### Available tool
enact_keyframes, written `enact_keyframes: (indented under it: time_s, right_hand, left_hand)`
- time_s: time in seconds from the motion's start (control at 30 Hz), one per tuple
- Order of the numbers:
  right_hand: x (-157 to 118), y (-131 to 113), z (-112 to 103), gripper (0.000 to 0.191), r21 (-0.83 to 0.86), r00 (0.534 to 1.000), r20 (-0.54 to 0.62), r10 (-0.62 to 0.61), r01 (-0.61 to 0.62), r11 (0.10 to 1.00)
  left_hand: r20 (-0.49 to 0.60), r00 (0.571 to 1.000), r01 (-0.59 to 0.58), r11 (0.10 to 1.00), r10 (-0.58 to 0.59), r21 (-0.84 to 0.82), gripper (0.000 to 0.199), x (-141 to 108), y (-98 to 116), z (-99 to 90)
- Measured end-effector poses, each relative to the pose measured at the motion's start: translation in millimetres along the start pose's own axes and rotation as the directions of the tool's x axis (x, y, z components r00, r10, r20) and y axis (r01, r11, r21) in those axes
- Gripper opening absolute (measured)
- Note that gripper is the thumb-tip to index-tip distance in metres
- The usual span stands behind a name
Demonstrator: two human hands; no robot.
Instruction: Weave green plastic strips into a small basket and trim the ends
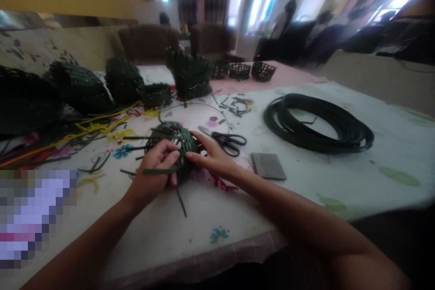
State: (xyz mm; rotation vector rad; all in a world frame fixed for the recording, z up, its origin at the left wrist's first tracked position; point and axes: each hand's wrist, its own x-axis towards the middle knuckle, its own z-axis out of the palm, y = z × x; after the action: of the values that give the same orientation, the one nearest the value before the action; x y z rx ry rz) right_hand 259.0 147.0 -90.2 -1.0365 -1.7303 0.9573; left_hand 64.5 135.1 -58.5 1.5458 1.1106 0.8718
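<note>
Between my hands lies a small dark green woven basket (pixel 171 129) with loose strip ends sticking out to the left and downward. My left hand (pixel 157 165) is closed on its left side, thumb and fingers bent at the weave among the loose strips. On the right side, my right hand (pixel 214 157) grips the basket with the thumb in front and fingers behind. Just beyond that hand rest black-handled scissors (pixel 229 142), their blades pointing left. The basket's underside and some fingertips are hidden.
A large coil of dark green strip (pixel 319 142) lies to the right, near a grey square block (pixel 269 166). Several woven baskets (pixel 190 74) stand along the back and left. Yellow strands (pixel 117 120) and cut strip scraps (pixel 238 105) litter the flowered tablecloth. People sit farther back.
</note>
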Motion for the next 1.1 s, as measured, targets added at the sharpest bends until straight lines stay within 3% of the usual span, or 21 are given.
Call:
enact_keyframes:
  time_s: [0.1, 0.17, 0.27, 0.33, 0.43, 0.67, 0.9, 1.1]
  right_hand:
    - [-2, -5, 2, 0.063, -0.042, 0.999, -0.027, 0.028, -0.029, 0.999]
    - [-4, -13, 4, 0.058, -0.135, 0.992, -0.126, 0.019, -0.036, 0.99]
    - [-11, -28, 7, 0.027, -0.309, 0.957, -0.265, -0.115, 0.028, 0.951]
    - [-15, -37, 9, 0.006, -0.367, 0.959, -0.243, -0.142, 0.045, 0.929]
    - [-19, -47, 12, 0.012, -0.427, 0.977, -0.207, -0.054, -0.04, 0.903]
    - [-23, -59, 9, 0.015, -0.474, 0.967, -0.217, 0.131, -0.222, 0.852]
    - [-23, -58, 5, 0.013, -0.607, 0.974, -0.172, 0.15, -0.225, 0.763]
    - [-21, -53, 6, 0.016, -0.658, 0.973, -0.166, 0.16, -0.23, 0.717]
  left_hand:
    - [-0.013, 1.0, -0.005, 1.0, 0.005, 0.026, 0.015, -2, 2, 2.3]
    - [-0.021, 1.0, -0.011, 1.0, 0.011, 0.019, 0.014, -2, 1, 3.6]
    - [-0.035, 0.999, -0.02, 1.0, 0.021, 0.023, 0.016, -3, -2, 6.7]
    - [-0.04, 0.999, -0.032, 0.998, 0.034, 0.055, 0.018, -5, -5, 10.0]
    - [-0.062, 0.995, -0.067, 0.986, 0.078, 0.153, 0.019, -10, -8, 16.3]
    - [-0.11, 0.972, -0.144, 0.893, 0.209, 0.427, 0.018, -18, -6, 31.3]
    - [-0.123, 0.935, -0.196, 0.776, 0.331, 0.6, 0.017, -18, -10, 41.3]
    - [-0.07, 0.908, -0.258, 0.682, 0.414, 0.684, 0.017, -14, -15, 45.2]
